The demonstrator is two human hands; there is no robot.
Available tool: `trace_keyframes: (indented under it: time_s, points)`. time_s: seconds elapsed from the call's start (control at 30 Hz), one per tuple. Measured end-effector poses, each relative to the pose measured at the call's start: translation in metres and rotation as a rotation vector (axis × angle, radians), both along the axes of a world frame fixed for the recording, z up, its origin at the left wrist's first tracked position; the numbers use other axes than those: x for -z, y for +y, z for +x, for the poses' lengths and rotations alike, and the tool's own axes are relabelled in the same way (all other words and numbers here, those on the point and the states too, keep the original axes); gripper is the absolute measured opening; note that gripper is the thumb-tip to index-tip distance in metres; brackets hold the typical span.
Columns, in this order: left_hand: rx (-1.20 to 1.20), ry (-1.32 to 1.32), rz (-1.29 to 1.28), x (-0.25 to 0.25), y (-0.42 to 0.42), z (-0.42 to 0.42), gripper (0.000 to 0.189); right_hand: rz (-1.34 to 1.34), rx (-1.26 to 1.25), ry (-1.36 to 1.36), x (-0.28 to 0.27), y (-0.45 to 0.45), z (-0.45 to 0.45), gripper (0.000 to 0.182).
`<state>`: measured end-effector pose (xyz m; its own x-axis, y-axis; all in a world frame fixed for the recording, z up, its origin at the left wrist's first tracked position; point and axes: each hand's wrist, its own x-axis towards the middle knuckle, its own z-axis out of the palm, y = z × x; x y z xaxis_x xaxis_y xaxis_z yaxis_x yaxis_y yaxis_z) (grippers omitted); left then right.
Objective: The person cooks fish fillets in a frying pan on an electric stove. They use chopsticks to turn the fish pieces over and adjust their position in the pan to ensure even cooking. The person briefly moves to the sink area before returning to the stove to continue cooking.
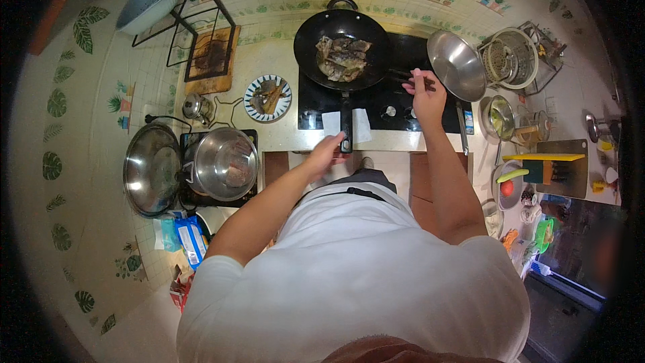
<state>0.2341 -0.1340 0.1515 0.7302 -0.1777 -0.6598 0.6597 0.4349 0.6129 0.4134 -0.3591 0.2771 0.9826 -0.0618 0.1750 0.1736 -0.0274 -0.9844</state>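
A black wok (307,55) stands on the black glass cooktop (408,53), with browned pieces of food, perhaps fish, (345,58) in it. Its handle (346,116) points towards me, and my left hand (327,156) grips the end, thumb along the side. My right hand (427,98) holds dark chopsticks (403,78), their tips towards the wok's right rim. Beneath the handle lies white paper (362,126). Left of the cooktop, a blue-and-white plate (247,103) carries fried fish pieces (269,98). A stainless steel bowl (457,65) leans close beyond my right hand.
At left stand a steel pot (226,164), a large steel lid or basin (151,171), a small kettle (196,108) and a black rack (201,25). To the right are steamer baskets (511,58), a bowl of greens (499,116), a knife block (536,171) and a cutting board (577,181).
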Motion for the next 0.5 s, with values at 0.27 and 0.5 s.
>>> trace_keyframes:
  time_s: [0.27, 0.5]
  points:
    - [-0.252, 0.017, -0.14, -0.061, -0.043, 0.059, 0.033, -0.011, 0.004, -0.031, -0.039, -0.007, -0.012, 0.027]
    - [-0.335, 0.136, -0.141, -0.115, -0.04, 0.08, 0.029, 0.047, 0.022, -0.041, -0.054, -0.02, -0.001, 0.029]
